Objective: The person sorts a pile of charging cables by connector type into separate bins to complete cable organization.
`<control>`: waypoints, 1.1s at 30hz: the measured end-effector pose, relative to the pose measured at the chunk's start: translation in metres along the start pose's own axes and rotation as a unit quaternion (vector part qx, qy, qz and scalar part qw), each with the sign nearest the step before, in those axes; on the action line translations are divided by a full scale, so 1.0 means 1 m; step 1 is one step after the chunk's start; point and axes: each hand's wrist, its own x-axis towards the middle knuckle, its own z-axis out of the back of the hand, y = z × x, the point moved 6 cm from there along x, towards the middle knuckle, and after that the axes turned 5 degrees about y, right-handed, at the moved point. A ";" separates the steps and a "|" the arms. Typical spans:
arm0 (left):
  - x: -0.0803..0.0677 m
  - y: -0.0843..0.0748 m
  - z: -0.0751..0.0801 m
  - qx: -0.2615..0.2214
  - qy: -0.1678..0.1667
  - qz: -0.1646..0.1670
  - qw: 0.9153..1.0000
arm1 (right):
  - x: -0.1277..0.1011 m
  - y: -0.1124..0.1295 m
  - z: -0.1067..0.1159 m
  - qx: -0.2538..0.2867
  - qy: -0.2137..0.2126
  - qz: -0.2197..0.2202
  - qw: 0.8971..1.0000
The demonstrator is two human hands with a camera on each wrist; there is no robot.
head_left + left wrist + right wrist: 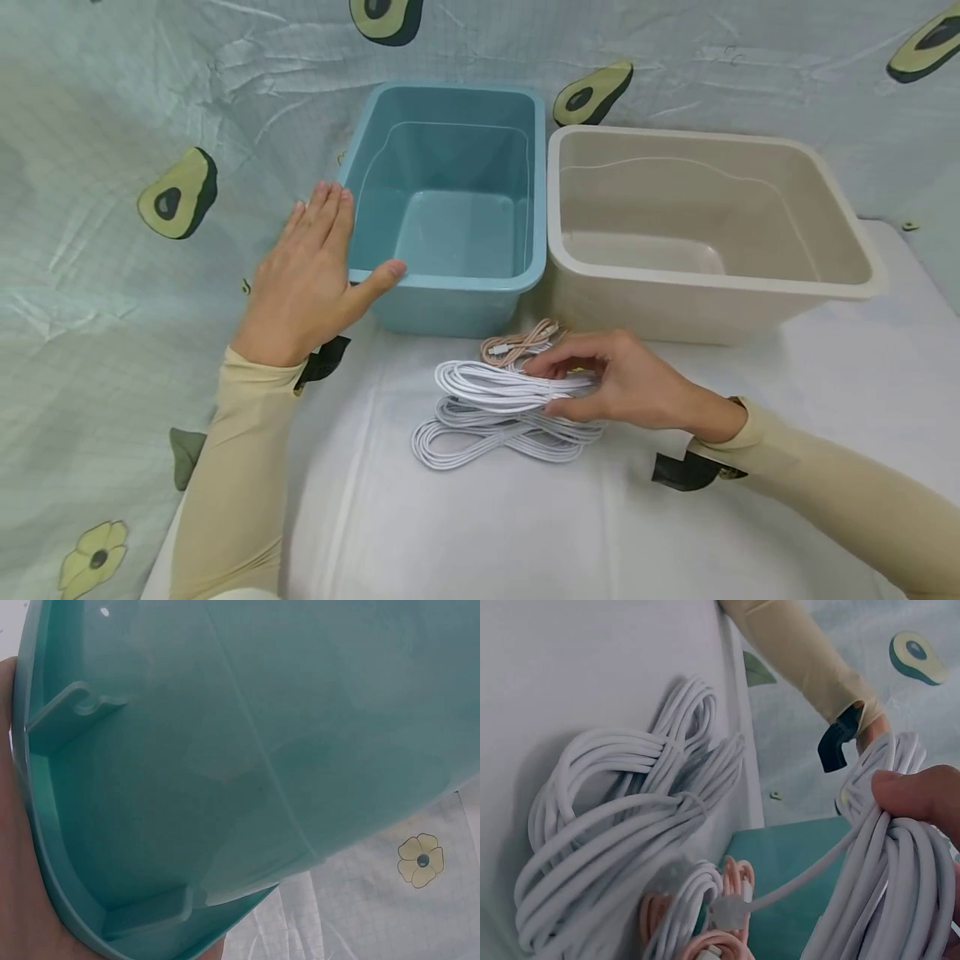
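Observation:
My left hand (300,271) rests on the near left corner of a blue plastic bin (465,285), fingers straight along its left side and thumb over the front rim. In the left wrist view the underside of that rim and the bin's outer wall (247,750) fill most of the picture. My right hand (618,379) pinches a coiled white cable (487,387) between thumb and fingers, just above other coiled white cables (442,450) on the table. Tied pink cables (517,346) lie behind, close to the bin. The right wrist view shows the held cable (885,885) up close.
A beige bin (705,285) stands right of the blue one, their rims close together. Both bins look empty inside. A white cloth covers the table (465,533). Behind and to the left hangs a pale sheet (247,100) printed with avocados.

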 end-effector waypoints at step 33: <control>0.001 0.000 -0.001 0.003 0.008 0.007 1.000 | 0.004 0.088 0.054 -0.059 -0.028 0.131 0.989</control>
